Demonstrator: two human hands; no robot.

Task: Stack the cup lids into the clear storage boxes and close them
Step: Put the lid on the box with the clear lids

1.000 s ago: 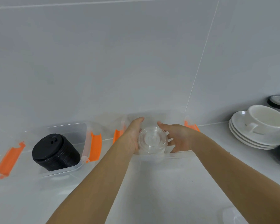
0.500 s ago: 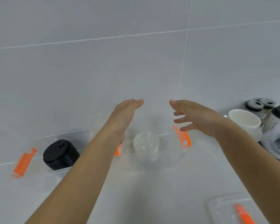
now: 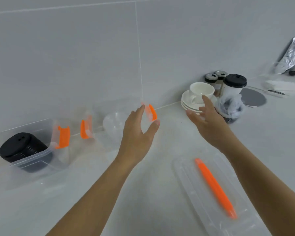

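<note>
Both the left hand (image 3: pixel 138 133) and the right hand (image 3: pixel 206 122) hang spread and empty above the counter (image 3: pixel 160 193). Behind the left one, a clear lid stack (image 3: pixel 114 124) stands upright in its open storage box (image 3: pixel 99 147). The box cover (image 3: pixel 216 196), with an orange handle, lies flat near the right forearm, its long axis running diagonally toward the near right.

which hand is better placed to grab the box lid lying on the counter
Right. The right hand hovers empty almost above the box lid with the orange strip, while the left hand is over by the open clear box.
</note>
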